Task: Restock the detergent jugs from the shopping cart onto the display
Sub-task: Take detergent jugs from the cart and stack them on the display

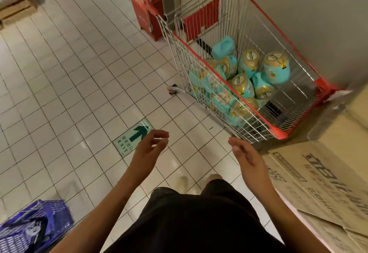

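Teal detergent jugs point(275, 67) heaped in shopping cart point(279, 132), right of centre. Judged heavy, rigid, slick; handle grip advised. Left hand point(148, 149), right hand point(246, 157) held empty, fingers loosely curled.

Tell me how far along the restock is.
Done: cannot tell; no display shows. In hand: nothing; the left hand and right hand are empty, short of the shopping cart. Left: a pile of teal detergent jugs lies in the cart.

Turquoise detergent jugs point(243, 85) with gold-and-white labels lie jumbled on their sides in the red-trimmed wire shopping cart point(223, 79) standing on the tiled floor point(69, 85).
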Motion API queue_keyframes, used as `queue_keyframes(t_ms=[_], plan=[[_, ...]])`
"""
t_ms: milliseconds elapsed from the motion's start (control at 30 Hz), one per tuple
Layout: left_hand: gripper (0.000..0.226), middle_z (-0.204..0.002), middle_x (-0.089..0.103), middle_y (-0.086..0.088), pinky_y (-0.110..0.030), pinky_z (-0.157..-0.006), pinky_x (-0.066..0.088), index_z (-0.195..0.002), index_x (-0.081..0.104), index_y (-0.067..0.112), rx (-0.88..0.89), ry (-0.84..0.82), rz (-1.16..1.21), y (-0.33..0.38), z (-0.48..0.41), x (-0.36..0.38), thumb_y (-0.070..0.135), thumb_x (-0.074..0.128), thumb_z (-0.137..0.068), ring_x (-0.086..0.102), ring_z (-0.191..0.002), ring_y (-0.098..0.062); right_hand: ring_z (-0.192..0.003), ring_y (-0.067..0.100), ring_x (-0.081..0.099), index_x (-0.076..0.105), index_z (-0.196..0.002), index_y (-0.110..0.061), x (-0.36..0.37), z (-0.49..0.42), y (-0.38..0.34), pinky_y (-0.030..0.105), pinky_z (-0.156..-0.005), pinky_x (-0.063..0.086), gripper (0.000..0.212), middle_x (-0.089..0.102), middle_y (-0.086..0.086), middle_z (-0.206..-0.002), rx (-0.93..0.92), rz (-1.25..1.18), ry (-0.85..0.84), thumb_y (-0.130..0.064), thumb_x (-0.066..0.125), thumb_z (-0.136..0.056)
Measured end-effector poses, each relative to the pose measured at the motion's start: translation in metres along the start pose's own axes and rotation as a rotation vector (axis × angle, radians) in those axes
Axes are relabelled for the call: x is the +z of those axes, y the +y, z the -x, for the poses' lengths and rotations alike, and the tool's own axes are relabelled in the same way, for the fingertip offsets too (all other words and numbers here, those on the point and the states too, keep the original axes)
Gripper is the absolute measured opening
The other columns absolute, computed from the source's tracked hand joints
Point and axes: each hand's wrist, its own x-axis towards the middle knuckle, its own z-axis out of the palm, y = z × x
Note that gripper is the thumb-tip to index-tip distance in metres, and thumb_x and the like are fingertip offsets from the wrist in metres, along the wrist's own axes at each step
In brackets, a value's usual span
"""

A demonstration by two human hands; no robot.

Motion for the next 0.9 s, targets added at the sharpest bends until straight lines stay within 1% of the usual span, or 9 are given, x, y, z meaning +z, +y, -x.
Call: queue_keyframes(t_ms=[100,267,333,400,533,633,767,867,900], plan=[[0.05,-0.123,0.071,0.007,-0.042,-0.098,0.06,-0.12,0.066,0.024,0.043,-0.019,0.016,0.022,-0.049,0.016,0.06,0.053,-0.089,0.07,-0.114,-0.014,-0.126,-0.004,0.061,0.068,-0.131,-0.033,-0.014,-0.036,-0.006,0.023,-0.104,0.047,0.026,0.07,-0.022,-0.13,0.027,-0.014,0.019,-0.03,0.056,-0.108],[0.044,-0.124,0.071,0.012,-0.037,-0.097,0.059,-0.118,0.067,0.027,0.064,-0.024,0.04,0.062,-0.134,0.046,0.059,0.055,-0.09,0.07,-0.113,-0.012,-0.123,-0.004,0.064,0.069,-0.132,-0.022,-0.046,-0.114,-0.02,0.007,-0.095,0.049,0.034,0.072,-0.016,-0.127,0.028,-0.091,0.027,-0.034,0.057,-0.103],[0.036,-0.126,0.07,0.01,-0.042,-0.1,0.059,-0.118,0.066,0.026,0.05,-0.023,0.04,0.076,-0.165,0.054,0.051,0.057,-0.093,0.07,-0.114,-0.014,-0.123,-0.001,0.064,0.069,-0.132,-0.019,-0.058,-0.148,-0.027,0.014,-0.101,0.05,0.04,0.072,-0.011,-0.128,0.012,-0.084,0.008,-0.039,0.056,-0.1],[0.031,-0.128,0.069,0.008,-0.048,-0.102,0.057,-0.119,0.066,0.025,0.03,-0.032,0.037,0.087,-0.191,0.061,0.045,0.056,-0.096,0.069,-0.116,-0.017,-0.123,0.002,0.064,0.069,-0.13,-0.02,-0.069,-0.182,-0.032,0.02,-0.105,0.049,0.035,0.072,-0.008,-0.128,0.016,-0.061,-0.012,-0.037,0.055,-0.102],[0.039,-0.125,0.07,0.017,-0.046,-0.101,0.058,-0.117,0.066,0.035,0.003,-0.021,0.011,0.102,-0.231,0.068,0.06,0.055,-0.09,0.07,-0.115,-0.012,-0.12,-0.001,0.064,0.069,-0.126,-0.026,-0.082,-0.251,-0.043,0.01,-0.097,0.049,0.023,0.071,-0.016,-0.125,-0.001,-0.016,-0.066,-0.027,0.055,-0.108],[0.041,-0.125,0.07,0.019,-0.045,-0.101,0.057,-0.117,0.067,0.034,-0.024,-0.004,0.016,0.109,-0.255,0.068,0.061,0.055,-0.089,0.07,-0.114,-0.012,-0.121,-0.005,0.063,0.068,-0.129,-0.023,-0.087,-0.295,-0.055,0.007,-0.096,0.047,0.026,0.071,-0.021,-0.123,-0.003,-0.015,-0.097,-0.032,0.054,-0.109],[0.028,-0.125,0.071,0.015,-0.044,-0.1,0.058,-0.117,0.067,0.029,-0.082,-0.007,0.018,0.113,-0.296,0.062,0.044,0.058,-0.096,0.071,-0.113,-0.014,-0.119,-0.003,0.065,0.068,-0.13,-0.029,-0.085,-0.348,-0.073,0.023,-0.098,0.052,0.03,0.071,-0.02,-0.125,0.04,-0.052,-0.085,-0.042,0.053,-0.107],[0.035,-0.122,0.071,0.017,-0.037,-0.096,0.058,-0.117,0.067,0.03,-0.085,-0.041,0.002,0.117,-0.335,0.055,0.054,0.057,-0.093,0.071,-0.111,-0.013,-0.114,-0.004,0.067,0.067,-0.126,-0.031,-0.079,-0.386,-0.084,0.021,-0.09,0.057,0.03,0.071,-0.026,-0.119,0.054,-0.099,-0.054,-0.045,0.052,-0.104],[0.038,-0.122,0.071,0.017,-0.034,-0.094,0.057,-0.117,0.067,0.032,-0.081,-0.058,-0.002,0.119,-0.35,0.052,0.058,0.056,-0.091,0.071,-0.11,-0.013,-0.115,-0.002,0.067,0.067,-0.127,-0.029,-0.077,-0.398,-0.088,0.025,-0.092,0.058,0.032,0.072,-0.023,-0.119,0.066,-0.114,-0.033,-0.046,0.052,-0.104]])
